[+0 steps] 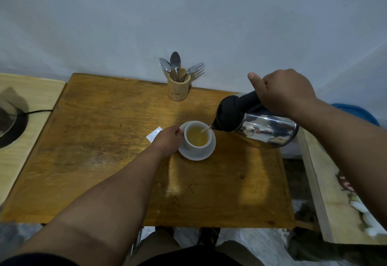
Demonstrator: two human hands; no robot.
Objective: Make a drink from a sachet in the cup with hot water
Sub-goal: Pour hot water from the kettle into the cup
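Note:
A white cup point(193, 145) stands on a white saucer point(206, 152) near the middle of the wooden table point(104, 161). Yellowish liquid fills most of the cup. My left hand point(168, 140) grips the cup at its left side. My right hand point(284, 91) holds the black handle of a steel kettle point(268, 129), tilted with its spout over the cup's right rim. A thin stream of water runs from the spout into the cup. A white sachet point(154, 134) lies flat on the table just left of my left hand, partly hidden by it.
A wooden holder point(179, 87) with spoons and forks stands at the table's back edge against the wall. The kettle's black base point(12, 129) with its cord sits on a pale side table at the left. A wooden bench point(335, 202) lies at the right.

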